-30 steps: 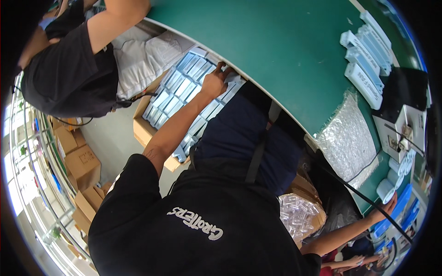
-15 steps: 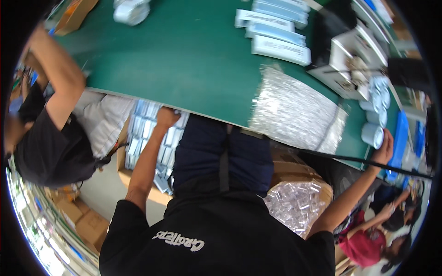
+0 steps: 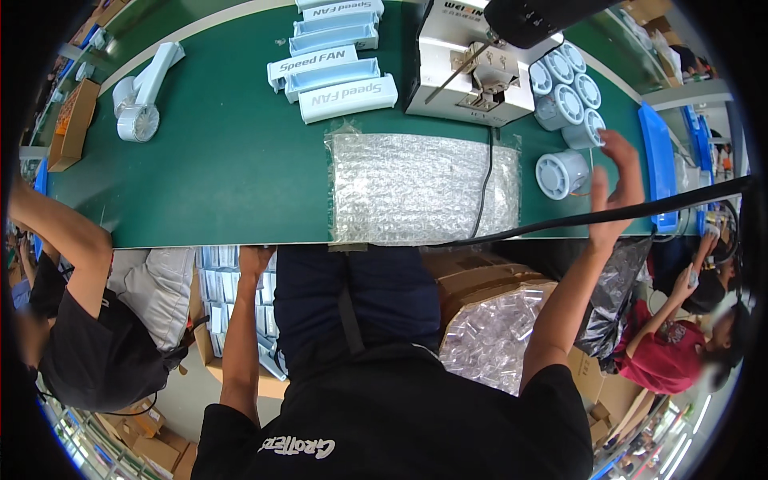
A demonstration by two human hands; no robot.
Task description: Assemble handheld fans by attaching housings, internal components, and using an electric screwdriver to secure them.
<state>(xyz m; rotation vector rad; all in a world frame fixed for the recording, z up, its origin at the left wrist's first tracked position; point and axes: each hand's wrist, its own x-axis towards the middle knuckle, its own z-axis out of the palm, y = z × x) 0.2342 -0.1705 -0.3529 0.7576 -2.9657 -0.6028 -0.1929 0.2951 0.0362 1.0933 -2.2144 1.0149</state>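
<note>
My right hand [image 3: 614, 184] is open, thumb and fingers spread, over the right end of the green table. Just left of it a round light blue fan unit [image 3: 560, 175] stands apart from the others. Behind that is a cluster of similar fan units [image 3: 558, 108]; my fingertips come close to the nearest one, and whether they touch it I cannot tell. Down at the table's front edge, my left hand [image 3: 255, 261] reaches over a carton of light blue plastic housings [image 3: 216, 290]. Its fingers are hidden at the edge.
Bubble wrap [image 3: 424, 188] lies at the front, crossed by a black cable [image 3: 624, 214]. Behind it are a white machine [image 3: 472, 80] and a row of light blue housings [image 3: 349, 98]. A carton of clear plastic parts [image 3: 500, 336] stands below. A co-worker [image 3: 96, 320] sits at left.
The view has swung to the right. My right hand has let go of the round fan unit and opened beside it. My left hand remains at the carton of housings.
</note>
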